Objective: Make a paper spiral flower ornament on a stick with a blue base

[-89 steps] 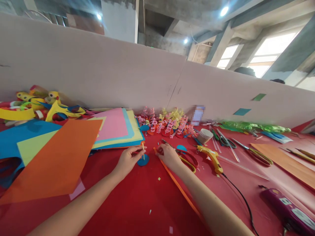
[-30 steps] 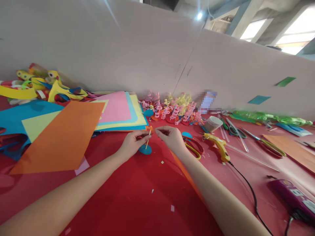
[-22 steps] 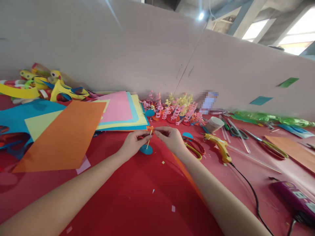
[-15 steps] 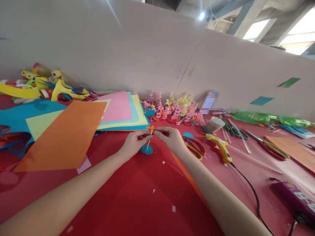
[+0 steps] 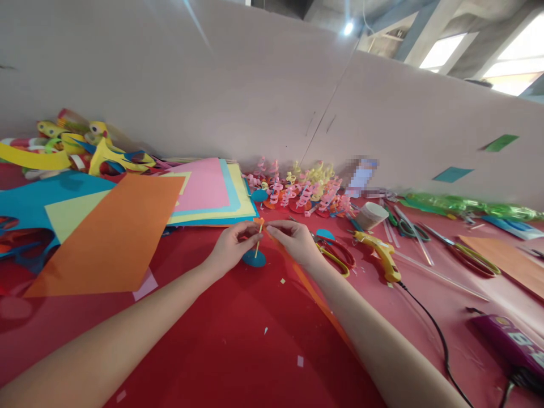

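My left hand [image 5: 232,247] pinches a thin wooden stick [image 5: 257,242] that stands on a small blue paper disc [image 5: 254,259] on the red table. Right beside it, my right hand [image 5: 294,241] pinches the end of a long orange paper strip [image 5: 317,297] at the top of the stick. The strip trails back along the table beside my right forearm. Both hands have their fingers closed and nearly meet at the stick's top.
Sheets of coloured paper [image 5: 199,192] and a big orange sheet [image 5: 106,235] lie to the left. Several curled paper pieces on discs [image 5: 297,190] stand by the wall. Red-handled scissors [image 5: 335,255], a yellow glue gun [image 5: 380,254] with its cord, a tape roll [image 5: 369,214] and a purple tool [image 5: 508,340] lie to the right.
My right hand has lifted the orange strip's end from the table to the stick's top over three seconds. In the last second both hands barely moved; the strip now stretches visibly below my right hand.
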Available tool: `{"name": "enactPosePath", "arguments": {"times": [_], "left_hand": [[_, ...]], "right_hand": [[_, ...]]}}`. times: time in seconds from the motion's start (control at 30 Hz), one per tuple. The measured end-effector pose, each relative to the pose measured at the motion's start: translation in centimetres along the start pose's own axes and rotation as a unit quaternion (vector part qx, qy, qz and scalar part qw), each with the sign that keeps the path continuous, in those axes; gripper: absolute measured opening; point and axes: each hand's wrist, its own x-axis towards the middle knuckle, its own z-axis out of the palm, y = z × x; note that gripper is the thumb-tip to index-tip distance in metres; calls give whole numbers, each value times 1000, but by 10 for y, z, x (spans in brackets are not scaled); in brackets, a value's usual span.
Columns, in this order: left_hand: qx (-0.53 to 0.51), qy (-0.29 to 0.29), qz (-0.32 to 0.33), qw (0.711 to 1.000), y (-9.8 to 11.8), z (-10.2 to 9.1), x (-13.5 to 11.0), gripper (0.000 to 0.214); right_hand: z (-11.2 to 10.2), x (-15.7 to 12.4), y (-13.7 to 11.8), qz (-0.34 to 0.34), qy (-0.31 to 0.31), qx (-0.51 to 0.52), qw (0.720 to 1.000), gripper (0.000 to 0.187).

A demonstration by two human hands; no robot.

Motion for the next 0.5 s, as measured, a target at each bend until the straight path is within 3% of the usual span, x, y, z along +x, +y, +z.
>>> {"name": "enactPosePath", "arguments": {"times": [0.5], "left_hand": [[55,23,50,997,1,0,-6,16]], "right_hand": [[14,-9,-4,-88,63,-96,989,13]]}}
